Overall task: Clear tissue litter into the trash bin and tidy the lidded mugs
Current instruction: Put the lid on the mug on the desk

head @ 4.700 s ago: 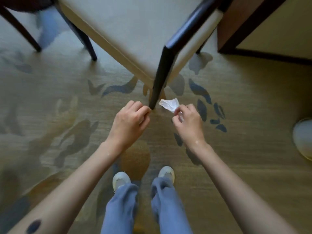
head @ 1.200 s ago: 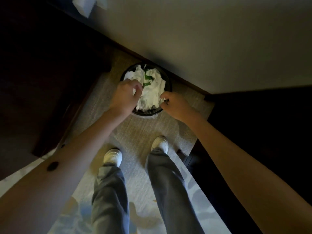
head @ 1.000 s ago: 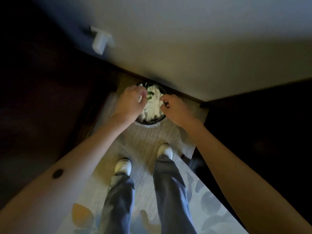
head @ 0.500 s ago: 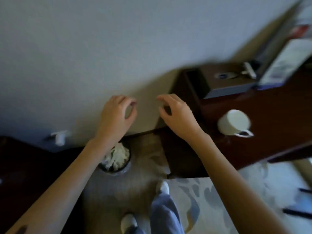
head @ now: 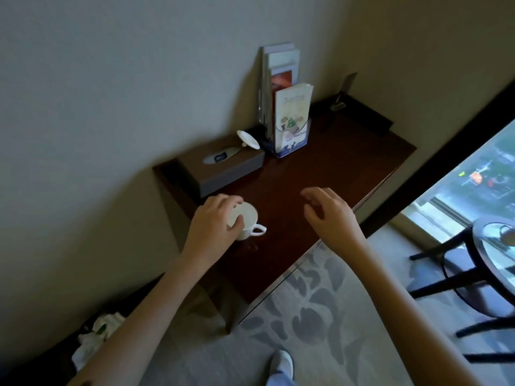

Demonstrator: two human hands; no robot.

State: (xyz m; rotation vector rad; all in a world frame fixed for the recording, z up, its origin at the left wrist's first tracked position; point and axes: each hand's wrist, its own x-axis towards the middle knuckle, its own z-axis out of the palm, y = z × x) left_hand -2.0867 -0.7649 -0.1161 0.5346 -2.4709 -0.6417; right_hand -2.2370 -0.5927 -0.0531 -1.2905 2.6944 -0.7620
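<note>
Both hands have left the round dark trash bin (head: 92, 334), which now sits low at the left edge, heaped with crumpled white tissue, and have come up over the dark reddish wooden table (head: 320, 174). The left hand (head: 214, 227) curls its fingers over the rim of the white ceramic mug (head: 246, 222) standing near the table's front edge, handle pointing right; whether it grips firmly I cannot tell. The right hand (head: 328, 215) hovers empty, fingers spread loosely. A white round lid (head: 248, 139) leans apart, beside the grey tissue box (head: 223, 168). Litter clearing looks finished; mug tidying seems to begin.
</note>
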